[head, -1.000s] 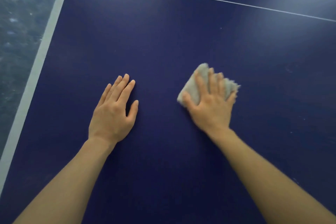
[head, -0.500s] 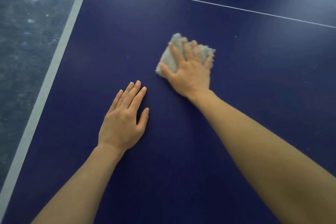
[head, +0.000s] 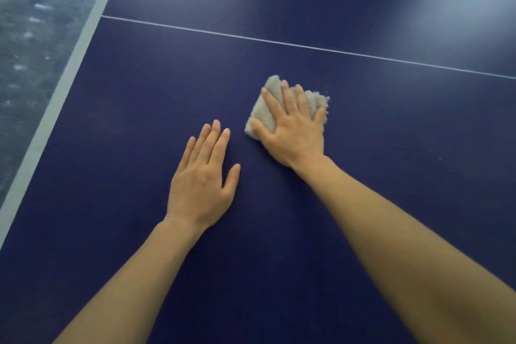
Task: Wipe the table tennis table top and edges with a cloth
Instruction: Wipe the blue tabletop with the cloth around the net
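Observation:
The dark blue table tennis table top (head: 125,120) fills most of the view. A small grey-white cloth (head: 265,113) lies folded on it near the middle. My right hand (head: 293,131) presses flat on the cloth with straight, spread fingers, covering most of it. My left hand (head: 202,179) rests flat on the bare table just left of and below the cloth, fingers straight and together, touching nothing else.
A thin white centre line (head: 307,46) crosses the table beyond the cloth. The table's pale edge band (head: 55,98) runs diagonally down the left side, with grey speckled floor (head: 25,36) beyond it. Light glare sits at the far right.
My right hand slid the cloth away and to the left, then back nearer and to the right. My left hand stayed flat on the table.

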